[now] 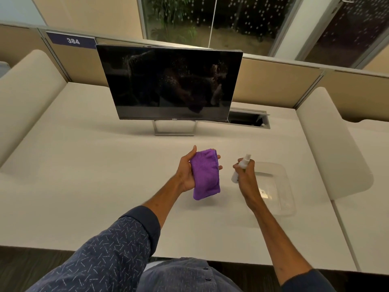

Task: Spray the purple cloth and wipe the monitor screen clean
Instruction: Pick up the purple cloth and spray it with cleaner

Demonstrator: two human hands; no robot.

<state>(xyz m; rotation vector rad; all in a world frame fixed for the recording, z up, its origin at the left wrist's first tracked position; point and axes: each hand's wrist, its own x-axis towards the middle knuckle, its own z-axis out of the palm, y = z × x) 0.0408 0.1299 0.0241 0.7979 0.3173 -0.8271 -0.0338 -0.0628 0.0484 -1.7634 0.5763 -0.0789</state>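
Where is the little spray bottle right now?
In the head view, the spray bottle is in the right hand, held above the desk, beside the purple cloth and left of a clear tray.

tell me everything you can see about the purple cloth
The purple cloth looks like soft microfibre, folded into a thick oblong pad with a stitched edge at its top. The left hand grips its upper part, thumb on one side and fingers on the other, holding it above the white desk; its lower end hangs free, facing the spray bottle.

Soft even indoor light, faint shadows, wide-angle edge warp, slight blur
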